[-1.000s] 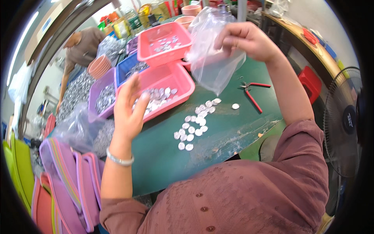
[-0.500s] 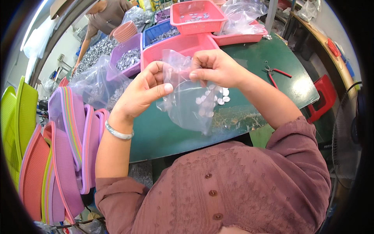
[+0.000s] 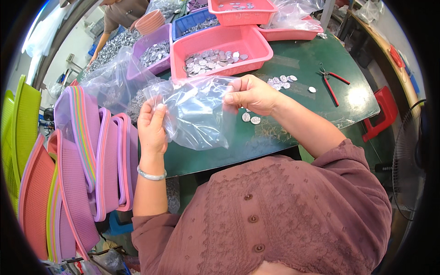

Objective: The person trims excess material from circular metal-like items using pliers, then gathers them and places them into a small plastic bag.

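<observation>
A clear plastic bag is stretched between my two hands above the green table. My left hand pinches its left edge between thumb and fingers. At the bag's upper right corner, my right hand grips the film the same way. No pieces show inside the bag. Small round silvery discs lie on the table just beyond my right hand, and a few more discs sit below it. Behind the bag, a pink basket holds many similar discs.
Red-handled pliers lie open on the right. Purple and blue baskets of metal pieces stand at the back left. Stacked coloured baskets line my left side; a red stool and fan are right. Another person works far left.
My hands have moved apart, spreading the bag wide between them. The left hand went left and lower. The pink basket and its discs now show beyond the bag.
</observation>
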The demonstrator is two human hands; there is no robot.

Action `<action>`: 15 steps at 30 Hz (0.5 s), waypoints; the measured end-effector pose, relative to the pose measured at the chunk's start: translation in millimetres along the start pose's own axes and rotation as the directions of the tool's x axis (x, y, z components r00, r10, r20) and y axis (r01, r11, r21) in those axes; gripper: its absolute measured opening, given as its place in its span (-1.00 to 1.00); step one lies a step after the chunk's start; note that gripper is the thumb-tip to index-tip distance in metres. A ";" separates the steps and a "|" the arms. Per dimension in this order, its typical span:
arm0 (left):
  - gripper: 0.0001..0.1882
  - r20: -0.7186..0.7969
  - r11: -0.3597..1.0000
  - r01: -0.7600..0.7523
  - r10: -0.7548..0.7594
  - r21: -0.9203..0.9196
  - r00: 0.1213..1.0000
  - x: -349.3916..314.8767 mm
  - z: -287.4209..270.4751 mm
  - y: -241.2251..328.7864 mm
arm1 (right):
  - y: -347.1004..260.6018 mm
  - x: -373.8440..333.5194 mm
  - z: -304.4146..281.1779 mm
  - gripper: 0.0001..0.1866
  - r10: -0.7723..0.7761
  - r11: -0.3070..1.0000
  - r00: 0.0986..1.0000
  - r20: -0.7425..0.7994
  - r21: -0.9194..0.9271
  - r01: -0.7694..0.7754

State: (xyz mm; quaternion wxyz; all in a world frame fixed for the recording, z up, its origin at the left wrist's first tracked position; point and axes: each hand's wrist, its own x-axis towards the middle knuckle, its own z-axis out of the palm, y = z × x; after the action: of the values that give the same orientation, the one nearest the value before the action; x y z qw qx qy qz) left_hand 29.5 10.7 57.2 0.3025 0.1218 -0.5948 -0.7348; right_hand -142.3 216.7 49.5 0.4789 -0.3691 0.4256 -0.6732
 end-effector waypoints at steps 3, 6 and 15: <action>-0.71 -0.144 0.939 -0.018 0.072 0.342 0.987 -12.8 -17.9 -7.8 | 2.0 7.0 10.2 -0.82 -0.008 0.991 0.997 -0.071 -0.136 -0.002; -0.61 0.016 0.422 -0.282 0.532 0.861 0.847 -28.3 -12.8 -3.7 | 4.9 15.5 26.0 -0.75 0.016 0.976 0.994 -0.111 -0.213 -0.040; -0.54 0.803 0.202 -0.811 0.142 0.549 0.579 -31.3 48.2 27.2 | 30.9 39.3 39.1 -0.66 0.155 0.988 0.985 -0.081 -0.010 -0.157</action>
State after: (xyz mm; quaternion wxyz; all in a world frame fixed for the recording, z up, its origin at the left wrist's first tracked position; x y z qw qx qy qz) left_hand 36.3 64.8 90.0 0.2100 -0.1812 -0.9506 -0.1396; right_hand -107.2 165.0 38.6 0.5098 -0.3111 0.4774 -0.6445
